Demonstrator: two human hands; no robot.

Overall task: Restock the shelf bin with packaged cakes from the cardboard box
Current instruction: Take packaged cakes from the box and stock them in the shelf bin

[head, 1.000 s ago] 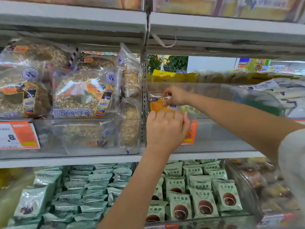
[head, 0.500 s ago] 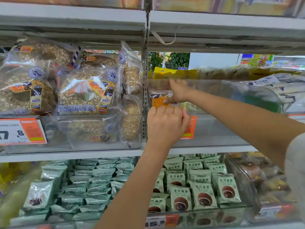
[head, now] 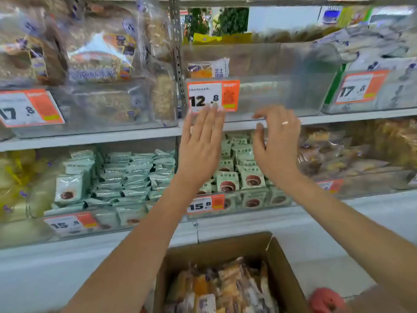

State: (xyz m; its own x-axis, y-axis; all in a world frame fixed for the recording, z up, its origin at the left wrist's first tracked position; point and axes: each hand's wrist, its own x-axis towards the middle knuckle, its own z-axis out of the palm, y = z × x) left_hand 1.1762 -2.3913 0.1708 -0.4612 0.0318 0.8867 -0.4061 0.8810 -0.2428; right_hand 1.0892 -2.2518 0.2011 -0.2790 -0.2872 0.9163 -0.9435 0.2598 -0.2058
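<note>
A clear plastic shelf bin [head: 270, 64] stands on the middle shelf with a 12.8 price tag [head: 213, 96] on its front. One packaged cake [head: 208, 68] with an orange filling stands at the bin's left end. My left hand [head: 200, 145] is held in front of the bin, fingers straight, fingertips by the tag's lower edge. My right hand [head: 275, 143] hovers beside it with loosely bent fingers, holding nothing. A cardboard box [head: 282, 263] below holds several packaged cakes [head: 225, 288].
Bagged oat breads [head: 90, 57] fill the bin to the left. Green wrapped cakes [head: 126, 170] fill the lower shelf bins. Another bin with a 17.8 tag [head: 358, 86] stands to the right. A metal upright [head: 176, 53] divides the shelves.
Both hands have come down out of the bin and let go of the packaged cake, which now stands alone at the left end. The view has tilted down to show the box.
</note>
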